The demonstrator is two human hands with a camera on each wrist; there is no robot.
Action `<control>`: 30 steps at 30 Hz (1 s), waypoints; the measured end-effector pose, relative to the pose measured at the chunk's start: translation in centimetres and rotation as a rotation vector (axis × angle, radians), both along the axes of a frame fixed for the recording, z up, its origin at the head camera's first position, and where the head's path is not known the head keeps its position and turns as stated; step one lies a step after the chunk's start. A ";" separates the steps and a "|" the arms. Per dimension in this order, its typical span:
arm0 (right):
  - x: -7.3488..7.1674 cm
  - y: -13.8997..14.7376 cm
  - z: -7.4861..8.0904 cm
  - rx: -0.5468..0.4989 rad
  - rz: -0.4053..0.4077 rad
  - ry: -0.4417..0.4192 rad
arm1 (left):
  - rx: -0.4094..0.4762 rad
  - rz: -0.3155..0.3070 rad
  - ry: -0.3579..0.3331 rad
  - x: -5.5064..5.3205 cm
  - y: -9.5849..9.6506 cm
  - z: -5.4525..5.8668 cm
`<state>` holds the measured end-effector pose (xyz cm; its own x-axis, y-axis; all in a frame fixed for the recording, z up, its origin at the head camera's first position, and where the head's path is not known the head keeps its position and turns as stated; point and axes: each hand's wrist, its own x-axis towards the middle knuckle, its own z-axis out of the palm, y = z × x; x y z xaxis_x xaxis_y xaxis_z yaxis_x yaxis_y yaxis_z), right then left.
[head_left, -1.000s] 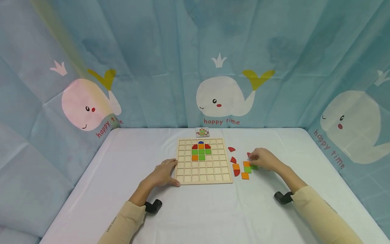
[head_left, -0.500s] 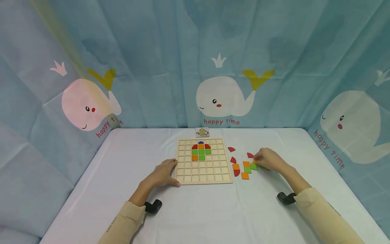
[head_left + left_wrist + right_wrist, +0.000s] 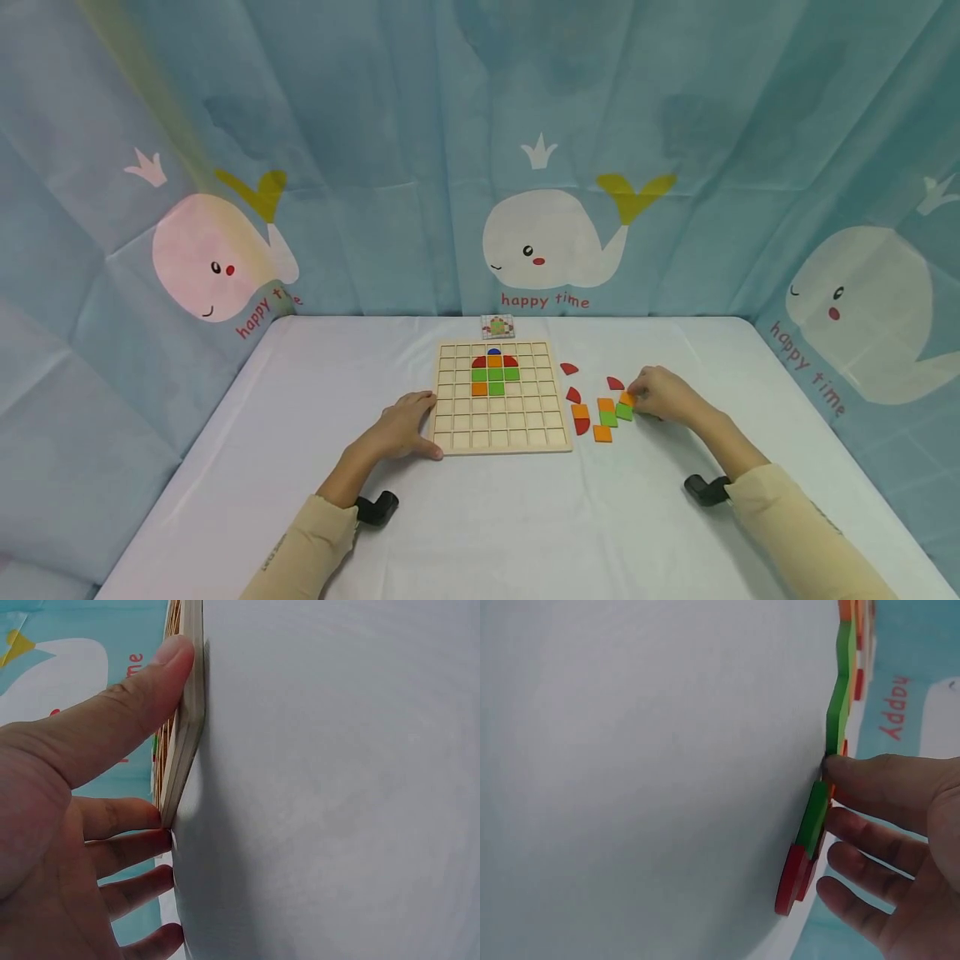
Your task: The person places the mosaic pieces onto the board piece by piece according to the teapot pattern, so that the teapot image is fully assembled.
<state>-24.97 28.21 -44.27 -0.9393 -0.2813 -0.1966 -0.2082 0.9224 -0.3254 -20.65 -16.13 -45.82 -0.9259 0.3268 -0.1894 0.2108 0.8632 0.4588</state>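
A wooden grid board [image 3: 528,423] lies on the white table, with green, orange, red and blue pieces set in its upper cells. My left hand [image 3: 401,427] rests at its near left corner, fingers fairly straight; the thumb [image 3: 174,660] touches the board's edge. To the right, my right hand [image 3: 666,395] pinches an orange square tile [image 3: 627,399] between thumb and forefinger, low among loose pieces. A green tile [image 3: 624,412] lies just below it. In the right wrist view, another green tile [image 3: 812,817] and red pieces [image 3: 791,881] lie beside the fingers.
Red quarter circles [image 3: 569,368] and several orange and green squares [image 3: 608,419] lie between the board and my right hand. A small pattern card [image 3: 498,327] sits behind the board. A blue whale-printed curtain [image 3: 375,250] hangs around the table [image 3: 480,525].
My right hand has shifted slightly right over the loose pieces, uncovering a red quarter circle, a green tile and the orange tile at its fingertips. The left hand stays at the board.
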 end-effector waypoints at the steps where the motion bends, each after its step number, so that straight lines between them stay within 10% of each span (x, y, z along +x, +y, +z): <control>1: 0.0 -0.2 0.0 0.002 0.002 -0.002 | 0.000 0.002 -0.004 0.0 0.0 0.0; 30: -0.4 -0.8 -0.7 -0.103 -0.018 0.041 | -0.001 0.007 -0.004 0.0 0.1 0.0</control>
